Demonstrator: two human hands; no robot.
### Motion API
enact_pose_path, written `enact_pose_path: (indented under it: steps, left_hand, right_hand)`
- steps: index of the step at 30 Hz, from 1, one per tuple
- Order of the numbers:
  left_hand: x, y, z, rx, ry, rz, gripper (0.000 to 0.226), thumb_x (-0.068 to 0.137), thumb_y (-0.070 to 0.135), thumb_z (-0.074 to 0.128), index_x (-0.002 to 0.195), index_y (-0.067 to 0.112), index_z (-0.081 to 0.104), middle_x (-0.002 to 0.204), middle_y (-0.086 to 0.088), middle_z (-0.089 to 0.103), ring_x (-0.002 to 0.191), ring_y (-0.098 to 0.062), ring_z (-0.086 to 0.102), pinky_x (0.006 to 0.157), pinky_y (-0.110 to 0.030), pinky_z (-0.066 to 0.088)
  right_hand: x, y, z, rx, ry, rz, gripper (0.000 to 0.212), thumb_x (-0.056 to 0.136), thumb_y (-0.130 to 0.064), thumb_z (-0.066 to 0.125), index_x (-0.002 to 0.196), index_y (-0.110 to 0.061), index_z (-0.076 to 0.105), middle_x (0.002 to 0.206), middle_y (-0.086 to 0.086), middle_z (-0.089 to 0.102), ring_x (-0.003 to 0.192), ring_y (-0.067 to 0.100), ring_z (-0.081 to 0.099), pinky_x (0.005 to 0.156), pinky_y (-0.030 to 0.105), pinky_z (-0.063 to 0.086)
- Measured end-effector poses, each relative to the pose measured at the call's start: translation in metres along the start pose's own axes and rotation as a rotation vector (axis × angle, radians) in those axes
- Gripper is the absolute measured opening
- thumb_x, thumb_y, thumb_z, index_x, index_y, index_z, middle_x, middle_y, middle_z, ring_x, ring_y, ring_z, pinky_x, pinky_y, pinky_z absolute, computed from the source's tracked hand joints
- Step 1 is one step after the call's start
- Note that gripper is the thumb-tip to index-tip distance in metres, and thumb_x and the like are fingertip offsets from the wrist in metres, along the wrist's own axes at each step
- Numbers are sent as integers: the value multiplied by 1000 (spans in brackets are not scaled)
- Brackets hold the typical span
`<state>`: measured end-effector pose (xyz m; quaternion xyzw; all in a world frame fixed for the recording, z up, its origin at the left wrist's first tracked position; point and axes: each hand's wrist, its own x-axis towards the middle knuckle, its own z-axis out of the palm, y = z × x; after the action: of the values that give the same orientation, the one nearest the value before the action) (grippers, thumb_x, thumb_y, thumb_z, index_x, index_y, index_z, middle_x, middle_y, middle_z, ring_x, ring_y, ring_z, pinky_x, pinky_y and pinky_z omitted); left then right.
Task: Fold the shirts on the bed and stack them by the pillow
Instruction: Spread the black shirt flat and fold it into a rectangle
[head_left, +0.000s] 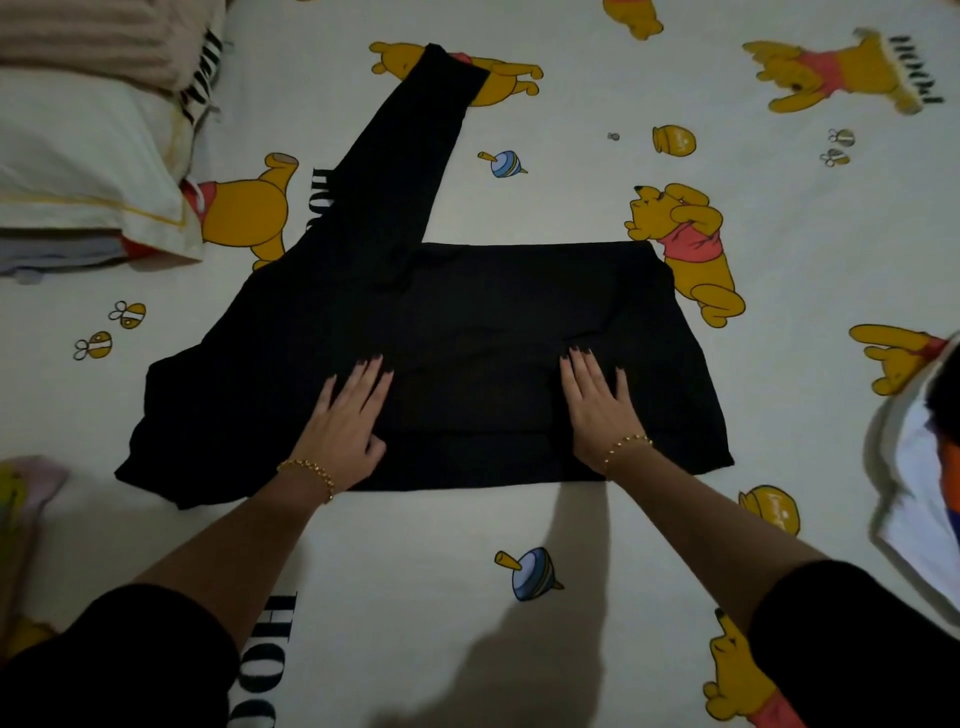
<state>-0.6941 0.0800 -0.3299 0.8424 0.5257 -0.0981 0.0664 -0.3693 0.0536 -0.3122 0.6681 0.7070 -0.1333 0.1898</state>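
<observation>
A black long-sleeved shirt (488, 322) lies flat in the middle of the bed. Its right side is folded in to a straight edge, and one sleeve (410, 145) stretches up and away toward the far left. My left hand (348, 421) rests flat on the shirt's lower left part, fingers straight. My right hand (597, 405) presses flat on the lower right part, fingers straight too. Both wrists wear gold bracelets. A white pillow (88, 171) sits at the far left, with folded clothes (57, 254) partly hidden under its near edge.
The bed sheet (415, 561) is white with yellow bear prints. A striped pinkish blanket (98, 36) lies above the pillow. A white and orange garment (919, 467) is heaped at the right edge. A pale cloth (26, 483) shows at the left edge.
</observation>
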Motion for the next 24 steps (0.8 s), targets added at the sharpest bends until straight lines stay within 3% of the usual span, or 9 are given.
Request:
enact_pose_path:
  steps: [4, 9, 12, 15, 19, 24]
  left_hand:
    - [9, -2, -11, 21, -62, -121, 93, 84, 3, 56, 150, 20, -7, 159, -2, -9, 146, -21, 0, 118, -43, 14]
    - [-6, -4, -16, -52, -39, -55, 96, 76, -13, 49, 151, 22, 1, 159, 3, 0, 146, -19, 3, 117, -45, 10]
    - [-25, 4, -8, -54, -75, -62, 89, 81, 0, 52, 151, 21, 0, 159, 1, -3, 146, -18, 0, 117, -48, 6]
    - [-45, 3, 3, -113, -59, -69, 76, 89, 26, 47, 151, 15, 4, 159, -3, 1, 146, -16, 1, 117, -46, 0]
    - [-69, 3, 17, 3, -43, 63, 85, 80, 47, 42, 149, 6, 13, 157, -9, 12, 144, -20, 10, 117, -42, -1]
    - [-64, -3, 19, 67, -11, -119, 89, 76, 1, 58, 147, 5, 6, 157, -12, 13, 144, -25, 16, 116, -45, 15]
  right_hand:
    - [1, 22, 2, -40, 35, 25, 75, 95, -8, 39, 150, -8, -12, 159, 8, -14, 146, 23, -14, 118, 50, 0]
    - [-20, 46, 11, -99, 83, 97, 70, 98, -19, 36, 150, -11, -10, 159, 8, -11, 146, 24, -15, 117, 51, -3]
    - [-38, 42, 23, -56, 42, 92, 79, 94, -22, 41, 149, -11, -14, 159, 8, -14, 145, 24, -18, 117, 54, -3]
    - [-54, 30, 31, 46, 50, -18, 92, 86, -32, 47, 149, -11, -17, 156, 2, -21, 144, 19, -21, 115, 56, -9]
    - [-66, 7, 41, 31, 53, -176, 97, 82, -37, 50, 148, -12, -17, 154, -1, -24, 142, 15, -24, 113, 54, -16]
    - [-57, 3, 45, 34, 117, -8, 78, 94, -14, 38, 147, -12, -20, 155, 2, -22, 142, 18, -23, 113, 49, -12]
